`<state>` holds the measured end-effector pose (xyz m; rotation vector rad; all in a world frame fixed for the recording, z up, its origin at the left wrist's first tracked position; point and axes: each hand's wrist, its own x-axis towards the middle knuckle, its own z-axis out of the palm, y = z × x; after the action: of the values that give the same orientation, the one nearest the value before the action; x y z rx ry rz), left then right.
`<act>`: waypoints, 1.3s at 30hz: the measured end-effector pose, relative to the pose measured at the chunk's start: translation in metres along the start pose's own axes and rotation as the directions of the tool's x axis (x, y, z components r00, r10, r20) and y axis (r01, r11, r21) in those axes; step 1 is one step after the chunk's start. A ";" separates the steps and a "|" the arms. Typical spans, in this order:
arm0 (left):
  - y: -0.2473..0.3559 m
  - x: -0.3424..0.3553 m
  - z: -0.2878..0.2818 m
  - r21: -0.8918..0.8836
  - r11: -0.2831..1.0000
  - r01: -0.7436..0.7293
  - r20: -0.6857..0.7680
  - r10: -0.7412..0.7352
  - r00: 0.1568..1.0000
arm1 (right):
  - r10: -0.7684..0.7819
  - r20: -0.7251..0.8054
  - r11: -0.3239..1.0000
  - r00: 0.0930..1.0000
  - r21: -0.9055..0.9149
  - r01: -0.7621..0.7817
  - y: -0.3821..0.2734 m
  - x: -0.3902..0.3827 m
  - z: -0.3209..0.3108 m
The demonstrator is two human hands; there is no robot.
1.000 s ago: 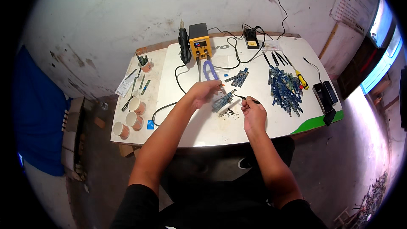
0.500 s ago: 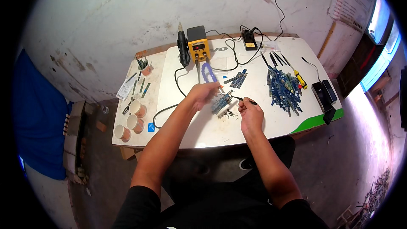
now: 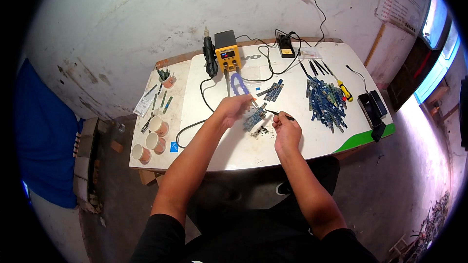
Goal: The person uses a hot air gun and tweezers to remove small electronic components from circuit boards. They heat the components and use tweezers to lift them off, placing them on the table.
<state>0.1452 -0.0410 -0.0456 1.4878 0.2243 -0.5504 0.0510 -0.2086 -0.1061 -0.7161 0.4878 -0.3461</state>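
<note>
Cup (image 3: pixel 168 83) holding strips (image 3: pixel 163 73), three other cups (image 3: pixel 155 142), right fingers (image 3: pixel 278 122) pinching black tool (image 3: pixel 290 118), grip of left fingers (image 3: pixel 242 100) unclear

The tweezers (image 3: pixel 290 118) look matt, the cups (image 3: pixel 157 143) paper, the tabletop (image 3: pixel 239 156) smooth.

A white table (image 3: pixel 214 158) with a green near corner stretched out under both hands. Dark crumbs (image 3: pixel 263 131) lay scattered on it between the left hand (image 3: pixel 235 109) and the right hand (image 3: pixel 287 129). A bundle of circuit boards (image 3: pixel 254 118) sat there too, though whether it fully touched the top was hard to tell. Just beyond the hands lay a smaller group of boards (image 3: pixel 274 90). To the right hand's right spread a heap of blue boards (image 3: pixel 325 102), then a yellow-and-black screwdriver (image 3: pixel 345 90) and a black device (image 3: pixel 371 109). Beyond the left hand stood a yellow-and-black station (image 3: pixel 226 53); well to its left were three paper cups (image 3: pixel 156 142) and a blue square (image 3: pixel 174 146).
</note>
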 end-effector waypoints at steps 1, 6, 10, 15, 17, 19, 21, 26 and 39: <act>-0.001 0.001 0.000 0.001 1.000 0.003 -0.007 -0.003 1.000 | -0.002 0.005 1.000 1.000 -0.003 0.002 0.000 -0.001 0.000; -0.003 0.003 0.001 -0.006 1.000 0.002 -0.009 -0.002 1.000 | -0.039 -0.002 0.999 0.999 -0.031 0.039 0.002 0.000 -0.001; -0.005 0.005 0.001 -0.010 1.000 0.001 -0.023 -0.001 1.000 | -0.082 -0.010 0.994 0.997 -0.073 0.081 0.003 0.001 0.000; -0.002 0.001 0.007 -0.026 1.000 -0.008 -0.046 0.007 0.999 | -0.113 -0.005 0.990 0.994 -0.084 0.112 0.003 0.002 0.002; 0.000 -0.004 0.010 -0.030 0.999 -0.018 -0.059 0.016 0.998 | -0.111 -0.003 0.992 0.994 -0.065 0.111 0.004 0.001 0.004; -0.002 -0.001 0.009 -0.032 0.999 -0.013 -0.062 0.011 0.998 | -0.101 0.000 0.994 0.995 -0.038 0.101 0.005 0.000 0.006; -0.003 0.000 0.008 -0.038 0.999 -0.012 -0.057 0.010 0.998 | -0.094 -0.010 0.995 0.996 -0.033 0.093 0.005 -0.001 0.008; -0.008 0.003 0.009 -0.044 0.999 -0.018 -0.049 0.016 0.999 | -0.068 -0.021 0.998 0.997 0.009 0.068 0.009 0.001 0.009; -0.012 0.001 0.003 -0.065 0.998 0.013 -0.020 -0.015 1.000 | -0.038 -0.018 0.999 0.999 -0.002 0.038 0.005 -0.010 0.011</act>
<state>0.1395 -0.0444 -0.0565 1.4301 0.2664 -0.5344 0.0494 -0.1950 -0.0990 -0.7254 0.4927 -0.3881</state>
